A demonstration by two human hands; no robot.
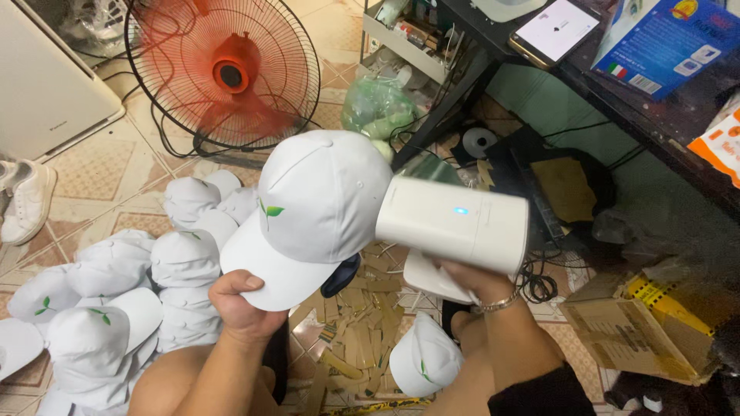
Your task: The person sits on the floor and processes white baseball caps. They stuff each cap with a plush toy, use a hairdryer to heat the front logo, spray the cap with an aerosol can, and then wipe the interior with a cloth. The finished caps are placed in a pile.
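Near the middle of the frame the left hand (pixel 240 306) is closed on the brim of a white cap (pixel 316 212), thumb on top of the stiff peak, holding it up with the crown tipped toward the upper right. The right hand (pixel 470 279) grips the handle of a white handheld blower (pixel 455 223) from below; its smooth plastic barrel lies almost level, long axis running left to right, with the nozzle end just at the right side of the cap's crown, touching or nearly so. A small blue light shows on the barrel. The cap is soft woven cloth in stitched panels with a small green leaf mark on the front. At lower left of the frame a pile of white caps (pixel 116 293) of the same kind lies on the tiled floor (pixel 92 169), and one more cap (pixel 424 360) sits at bottom centre among brown card strips (pixel 362 308). A red-bladed floor fan (pixel 223 73) stands at upper left, a dark table (pixel 663 115) crosses the upper right, and a torn cardboard box (pixel 640 331) lies at lower right.
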